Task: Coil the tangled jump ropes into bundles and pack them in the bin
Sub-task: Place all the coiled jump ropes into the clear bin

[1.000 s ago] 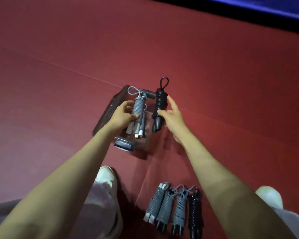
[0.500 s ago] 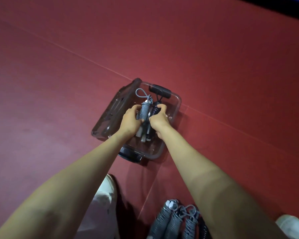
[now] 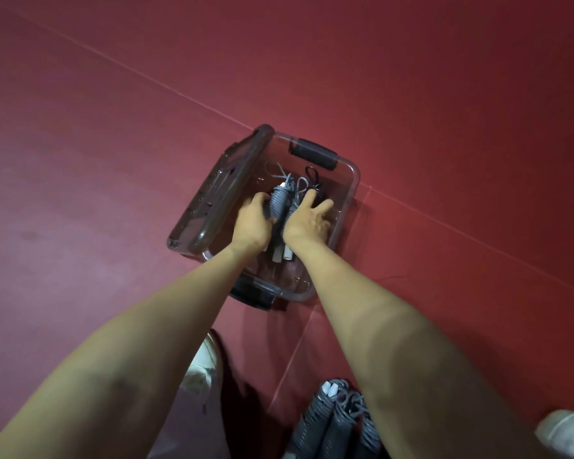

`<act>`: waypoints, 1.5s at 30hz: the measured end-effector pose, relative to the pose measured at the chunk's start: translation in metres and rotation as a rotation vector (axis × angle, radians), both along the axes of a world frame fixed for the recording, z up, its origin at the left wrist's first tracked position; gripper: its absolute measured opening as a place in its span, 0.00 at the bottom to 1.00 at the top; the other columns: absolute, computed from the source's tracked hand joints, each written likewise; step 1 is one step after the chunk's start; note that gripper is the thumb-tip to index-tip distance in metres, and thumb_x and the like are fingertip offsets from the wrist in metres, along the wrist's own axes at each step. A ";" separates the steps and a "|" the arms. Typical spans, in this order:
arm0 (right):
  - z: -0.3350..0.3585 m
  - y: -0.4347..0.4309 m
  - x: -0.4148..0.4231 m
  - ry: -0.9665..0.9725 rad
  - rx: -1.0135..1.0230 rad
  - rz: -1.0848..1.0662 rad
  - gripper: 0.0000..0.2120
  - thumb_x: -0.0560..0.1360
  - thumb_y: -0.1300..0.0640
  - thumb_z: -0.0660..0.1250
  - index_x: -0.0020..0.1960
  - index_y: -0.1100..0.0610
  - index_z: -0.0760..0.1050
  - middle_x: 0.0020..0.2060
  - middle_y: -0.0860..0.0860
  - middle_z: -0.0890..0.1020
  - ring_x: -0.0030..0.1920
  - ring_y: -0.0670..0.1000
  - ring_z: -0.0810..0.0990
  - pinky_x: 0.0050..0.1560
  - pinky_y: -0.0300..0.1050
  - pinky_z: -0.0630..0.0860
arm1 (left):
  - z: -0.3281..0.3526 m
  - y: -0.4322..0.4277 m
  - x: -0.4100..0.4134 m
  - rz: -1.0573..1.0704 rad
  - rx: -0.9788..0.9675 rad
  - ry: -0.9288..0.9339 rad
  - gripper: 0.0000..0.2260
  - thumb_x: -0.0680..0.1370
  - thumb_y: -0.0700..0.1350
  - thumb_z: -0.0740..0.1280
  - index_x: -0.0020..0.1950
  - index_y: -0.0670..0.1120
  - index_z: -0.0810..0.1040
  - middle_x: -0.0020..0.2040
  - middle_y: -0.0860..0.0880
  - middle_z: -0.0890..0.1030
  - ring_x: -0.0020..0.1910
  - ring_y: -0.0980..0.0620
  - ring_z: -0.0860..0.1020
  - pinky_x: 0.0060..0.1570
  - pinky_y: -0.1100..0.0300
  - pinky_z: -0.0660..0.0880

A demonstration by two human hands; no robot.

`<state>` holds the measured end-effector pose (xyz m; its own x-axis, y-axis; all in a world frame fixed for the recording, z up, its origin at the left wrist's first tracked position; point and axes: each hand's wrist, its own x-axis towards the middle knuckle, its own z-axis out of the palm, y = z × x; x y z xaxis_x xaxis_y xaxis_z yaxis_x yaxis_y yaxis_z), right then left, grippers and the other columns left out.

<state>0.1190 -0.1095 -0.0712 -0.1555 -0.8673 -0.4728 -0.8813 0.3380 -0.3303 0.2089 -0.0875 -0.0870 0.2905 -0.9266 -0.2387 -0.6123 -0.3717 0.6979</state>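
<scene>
Done: grey rope bundle (image 3: 276, 207), black rope bundle (image 3: 315, 190) inside clear plastic bin (image 3: 356, 175)
To pack: more grey coiled ropes (image 3: 332, 422) on floor
Left grip (image 3: 252, 223): curled round grey bundle
Right grip (image 3: 307, 220): spread

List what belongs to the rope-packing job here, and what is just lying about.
Job:
clear bin
lid, standing along its left edge
grey bundle, gripped by the left hand
black bundle under the right hand
coiled bundles waiting on the floor

Lying about:
white shoes
red floor
</scene>
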 end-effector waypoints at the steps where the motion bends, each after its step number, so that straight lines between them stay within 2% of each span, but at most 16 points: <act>1: -0.004 0.002 0.000 0.066 -0.016 0.065 0.29 0.78 0.67 0.57 0.75 0.53 0.52 0.72 0.60 0.52 0.62 0.66 0.69 0.59 0.52 0.70 | -0.002 0.000 0.000 -0.007 -0.009 -0.025 0.19 0.75 0.35 0.68 0.66 0.38 0.72 0.62 0.38 0.75 0.62 0.41 0.73 0.57 0.59 0.65; 5: -0.013 0.001 -0.002 0.375 -0.197 0.358 0.22 0.81 0.62 0.52 0.74 0.57 0.57 0.74 0.57 0.57 0.70 0.58 0.61 0.67 0.49 0.62 | -0.005 0.001 0.001 -0.126 -0.048 -0.133 0.15 0.76 0.34 0.64 0.62 0.35 0.77 0.63 0.38 0.74 0.62 0.40 0.73 0.60 0.58 0.65; 7: -0.009 -0.002 -0.004 0.481 -0.199 0.434 0.20 0.81 0.60 0.52 0.73 0.58 0.61 0.72 0.55 0.61 0.71 0.55 0.59 0.70 0.50 0.58 | -0.007 0.000 0.002 -0.228 0.010 -0.161 0.15 0.76 0.34 0.62 0.62 0.34 0.76 0.63 0.37 0.74 0.62 0.38 0.73 0.61 0.53 0.67; 10: 0.005 0.000 -0.007 0.543 -0.081 0.527 0.22 0.81 0.57 0.54 0.74 0.59 0.62 0.74 0.57 0.60 0.75 0.58 0.51 0.74 0.57 0.49 | -0.005 0.000 0.001 -0.315 0.160 -0.178 0.22 0.77 0.35 0.62 0.71 0.36 0.67 0.70 0.37 0.69 0.67 0.37 0.69 0.67 0.53 0.63; 13: 0.026 0.016 -0.015 0.518 -0.102 0.593 0.29 0.80 0.52 0.60 0.77 0.59 0.56 0.77 0.57 0.54 0.77 0.60 0.43 0.74 0.63 0.41 | 0.006 0.006 0.000 -0.290 0.178 -0.179 0.28 0.78 0.36 0.61 0.77 0.36 0.56 0.75 0.37 0.60 0.74 0.38 0.61 0.71 0.54 0.56; 15: 0.044 0.032 -0.030 0.445 -0.188 0.562 0.33 0.79 0.51 0.61 0.78 0.57 0.51 0.78 0.57 0.51 0.77 0.60 0.40 0.74 0.64 0.39 | 0.021 0.017 -0.007 -0.194 0.077 -0.133 0.27 0.79 0.36 0.60 0.77 0.37 0.56 0.75 0.36 0.61 0.73 0.38 0.62 0.71 0.52 0.58; 18: 0.068 0.060 -0.069 0.295 -0.357 0.477 0.34 0.78 0.54 0.61 0.79 0.53 0.49 0.78 0.57 0.50 0.77 0.58 0.40 0.73 0.62 0.36 | 0.051 0.044 -0.027 -0.107 -0.085 -0.097 0.22 0.78 0.37 0.61 0.72 0.39 0.65 0.69 0.38 0.68 0.68 0.39 0.66 0.67 0.49 0.64; 20: 0.077 0.084 -0.101 0.231 -0.437 0.432 0.35 0.77 0.56 0.63 0.79 0.53 0.50 0.78 0.57 0.52 0.78 0.58 0.42 0.73 0.62 0.35 | 0.065 0.068 -0.046 -0.182 -0.203 -0.188 0.19 0.75 0.38 0.60 0.66 0.36 0.72 0.64 0.37 0.72 0.65 0.37 0.70 0.63 0.46 0.69; 22: 0.081 0.110 -0.133 0.214 -0.480 0.381 0.36 0.75 0.59 0.65 0.79 0.52 0.52 0.77 0.58 0.55 0.78 0.58 0.43 0.73 0.64 0.36 | 0.069 0.092 -0.067 -0.356 -0.257 -0.280 0.21 0.70 0.40 0.58 0.61 0.35 0.76 0.60 0.35 0.76 0.63 0.33 0.73 0.60 0.42 0.73; 24: 0.085 0.134 -0.164 0.248 -0.410 0.326 0.36 0.76 0.59 0.64 0.79 0.51 0.50 0.78 0.56 0.52 0.78 0.58 0.40 0.73 0.64 0.35 | 0.071 0.116 -0.090 -0.486 -0.284 -0.361 0.25 0.67 0.38 0.59 0.63 0.36 0.76 0.63 0.35 0.75 0.67 0.33 0.71 0.63 0.40 0.71; 27: 0.089 0.173 -0.203 0.292 -0.246 0.241 0.35 0.78 0.57 0.60 0.79 0.50 0.46 0.78 0.54 0.47 0.77 0.57 0.37 0.72 0.63 0.34 | 0.077 0.158 -0.126 -0.594 -0.183 -0.405 0.27 0.72 0.36 0.62 0.72 0.40 0.67 0.72 0.39 0.66 0.75 0.38 0.58 0.72 0.45 0.58; 30: 0.082 0.214 -0.230 0.299 -0.165 0.191 0.36 0.77 0.56 0.62 0.79 0.50 0.46 0.78 0.55 0.47 0.77 0.57 0.38 0.73 0.63 0.35 | 0.066 0.192 -0.149 -0.618 -0.058 -0.432 0.27 0.76 0.39 0.62 0.75 0.44 0.62 0.76 0.41 0.59 0.77 0.42 0.52 0.73 0.50 0.52; 34: 0.054 0.271 -0.253 0.227 -0.051 0.102 0.35 0.78 0.56 0.62 0.79 0.52 0.47 0.77 0.56 0.52 0.78 0.58 0.45 0.76 0.60 0.44 | 0.046 0.236 -0.171 -0.619 0.172 -0.396 0.28 0.78 0.42 0.64 0.76 0.45 0.59 0.77 0.41 0.55 0.76 0.42 0.51 0.74 0.48 0.54; 38: 0.025 0.306 -0.258 0.070 0.098 -0.026 0.34 0.79 0.51 0.63 0.78 0.53 0.48 0.72 0.59 0.61 0.71 0.61 0.63 0.69 0.55 0.63 | 0.022 0.266 -0.173 -0.479 0.331 -0.318 0.29 0.77 0.44 0.66 0.76 0.45 0.60 0.75 0.40 0.58 0.74 0.40 0.56 0.73 0.49 0.55; 41: 0.006 0.321 -0.255 -0.041 0.198 -0.113 0.36 0.77 0.51 0.66 0.78 0.53 0.49 0.71 0.59 0.62 0.70 0.61 0.65 0.67 0.53 0.66 | 0.006 0.277 -0.170 -0.313 0.405 -0.227 0.31 0.75 0.43 0.67 0.75 0.42 0.59 0.72 0.38 0.62 0.71 0.38 0.60 0.70 0.49 0.58; 45: -0.014 0.334 -0.250 -0.195 0.234 -0.214 0.40 0.75 0.56 0.69 0.79 0.51 0.47 0.70 0.60 0.65 0.68 0.62 0.69 0.65 0.51 0.67 | -0.010 0.280 -0.163 -0.128 0.521 -0.093 0.27 0.77 0.41 0.64 0.74 0.40 0.61 0.68 0.35 0.68 0.70 0.36 0.65 0.67 0.48 0.61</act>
